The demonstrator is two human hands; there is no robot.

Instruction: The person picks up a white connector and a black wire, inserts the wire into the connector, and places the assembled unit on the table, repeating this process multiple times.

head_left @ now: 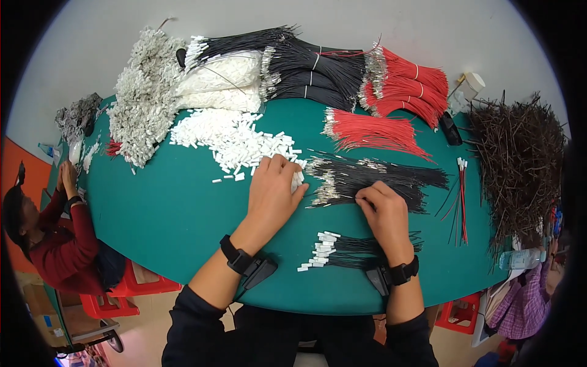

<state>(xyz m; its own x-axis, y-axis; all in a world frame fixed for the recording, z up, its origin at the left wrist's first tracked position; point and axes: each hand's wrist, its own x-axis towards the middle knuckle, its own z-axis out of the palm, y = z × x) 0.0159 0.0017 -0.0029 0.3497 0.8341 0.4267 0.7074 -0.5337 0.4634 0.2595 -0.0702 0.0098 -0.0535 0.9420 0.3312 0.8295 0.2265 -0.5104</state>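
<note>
My left hand (272, 189) is at the right edge of a heap of small white plastic sleeves (229, 137). Its fingers are curled, and white sleeves (297, 180) show between thumb and fingertips. My right hand (385, 214) pinches at the front side of a loose bundle of black wires (391, 177) with metal ends, seemingly on one wire; the fingertips partly hide it. Below it, under my right wrist, lies a smaller group of black wires (351, 248) with white sleeves (324, 251) on their left ends.
Red wire bundles (379, 133) and tied black bundles (315, 64) lie at the back, beside bags of white sleeves (220, 82). A whitish heap (143, 92) stands back left, a dark brown wire pile (520, 165) right. A few red and black wires (461, 202) lie nearer. Another person (52, 238) sits far left.
</note>
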